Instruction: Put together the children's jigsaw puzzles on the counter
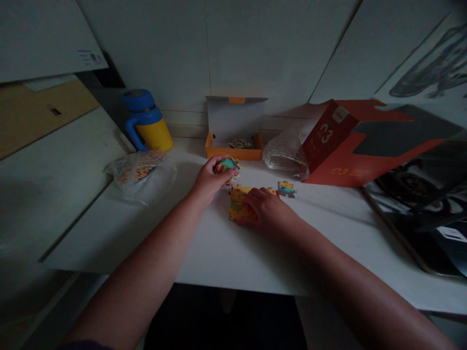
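My left hand [209, 180] is closed around a small stack of jigsaw puzzle pieces [229, 166], the top one teal, yellow and red. Just to the right and nearer to me, my right hand [268, 209] bends its fingers down over yellow jigsaw puzzle pieces [238, 201] lying joined on the table. The hand covers part of them, and its fingertips are partly hidden. A separate jigsaw piece [287, 188] in yellow, teal and grey rests to the right of that joined section.
Behind my hands, an open orange box [233, 153] contains more pieces. A plastic bag of pieces [141, 172] and a blue-yellow jug [153, 126] are on the left. Crumpled clear plastic [284, 153], a large red box [339, 150] and a black item [412, 194] occupy the right.
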Demonstrator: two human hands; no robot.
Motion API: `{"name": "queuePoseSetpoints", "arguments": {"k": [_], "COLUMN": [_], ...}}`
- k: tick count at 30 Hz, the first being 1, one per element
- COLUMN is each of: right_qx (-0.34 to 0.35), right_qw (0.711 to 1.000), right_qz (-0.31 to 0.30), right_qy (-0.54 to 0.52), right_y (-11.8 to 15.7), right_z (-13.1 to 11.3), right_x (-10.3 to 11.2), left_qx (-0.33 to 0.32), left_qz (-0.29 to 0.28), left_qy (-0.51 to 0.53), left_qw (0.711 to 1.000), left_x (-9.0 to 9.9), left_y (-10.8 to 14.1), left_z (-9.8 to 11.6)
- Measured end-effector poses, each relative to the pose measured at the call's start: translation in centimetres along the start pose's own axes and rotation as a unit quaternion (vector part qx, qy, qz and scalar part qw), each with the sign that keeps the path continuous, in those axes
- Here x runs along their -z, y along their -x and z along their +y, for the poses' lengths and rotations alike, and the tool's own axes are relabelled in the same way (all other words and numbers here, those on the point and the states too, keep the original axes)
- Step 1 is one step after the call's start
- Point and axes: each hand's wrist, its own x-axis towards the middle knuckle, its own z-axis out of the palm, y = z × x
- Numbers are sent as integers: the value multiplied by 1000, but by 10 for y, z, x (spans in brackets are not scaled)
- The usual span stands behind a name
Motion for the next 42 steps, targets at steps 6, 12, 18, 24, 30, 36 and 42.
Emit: {"name": "queuePoseSetpoints", "arguments": {"k": [6, 12, 18, 24, 30, 36, 42], "right_qx": [12, 2, 30, 38, 45, 54, 65], "right_qw": [1000, 1000, 1000, 998, 997, 997, 997], "right_qz": [2, 3, -8, -15, -15, -9, 0], "right_qy": [8, 12, -7, -45, -53, -49, -48], "right_y": [0, -2, -1, 2, 2, 4, 3], "right_z": [-2, -5, 2, 10, 14, 14, 8], "right_x": [-1, 1, 3, 4, 4, 4, 0], "left_qx": [0, 6, 3, 4, 5, 7, 9], "left_qz": [-1, -4, -8, -6, -10, -6, -7], "left_qy": [5, -2, 5, 2, 5, 3, 5], "left_qw": [1000, 1000, 1000, 1000, 1000, 1000, 1000], "left_x": [1, 0, 1, 2, 2, 2, 1], "left_y": [0, 2, 0, 0, 0, 0, 1], "left_z": [0, 1, 0, 0, 0, 0, 2]}}
